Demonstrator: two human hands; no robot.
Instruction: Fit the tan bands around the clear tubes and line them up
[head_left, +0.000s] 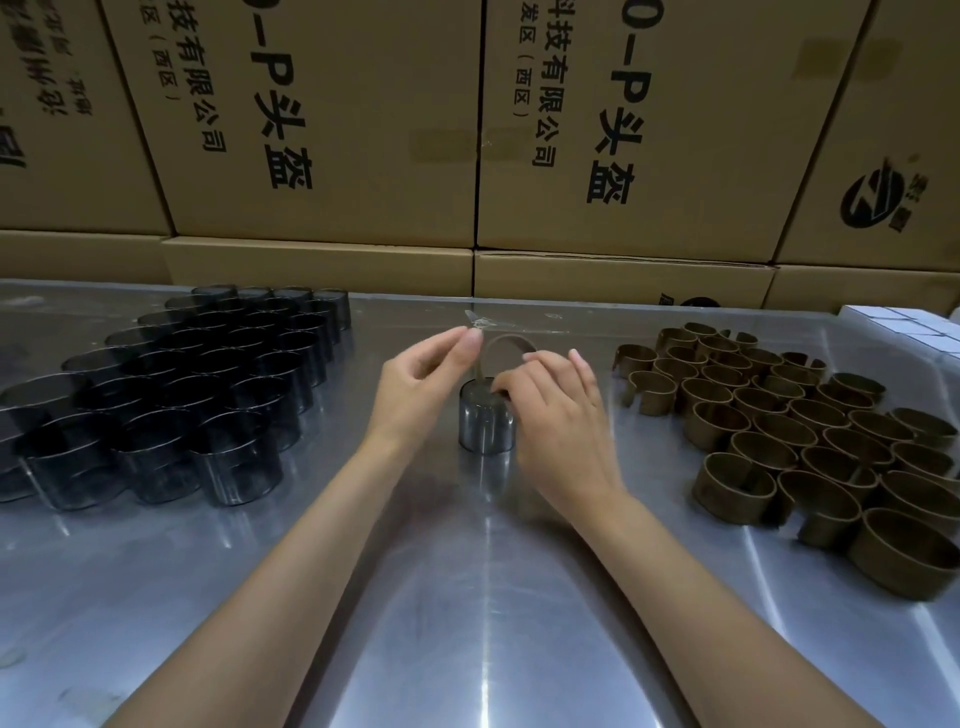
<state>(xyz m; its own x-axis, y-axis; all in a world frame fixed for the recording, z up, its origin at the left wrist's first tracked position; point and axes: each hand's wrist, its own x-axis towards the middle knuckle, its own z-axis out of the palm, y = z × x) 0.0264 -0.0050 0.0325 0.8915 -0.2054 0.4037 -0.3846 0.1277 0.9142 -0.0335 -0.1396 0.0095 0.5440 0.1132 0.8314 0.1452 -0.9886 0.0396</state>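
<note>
One clear tube (485, 423) stands upright at the middle of the metal table (467, 597). A tan band (511, 343) arcs above its top rim. My right hand (550, 410) pinches the band's near end at the tube's rim, thumb and fingers curled. My left hand (423, 382) pinches the band's other end just left of the arc, between thumb and forefinger. Several clear dark-tinted tubes (171, 384) stand in rows at the left. Several loose tan bands (800, 436) lie in a heap at the right.
Stacked cardboard boxes (467, 130) wall off the table's far edge. A strip of clear tape (519, 322) lies on the table behind the hands. White boxes (904, 327) sit at the far right edge. Bare metal lies between my forearms and the near edge.
</note>
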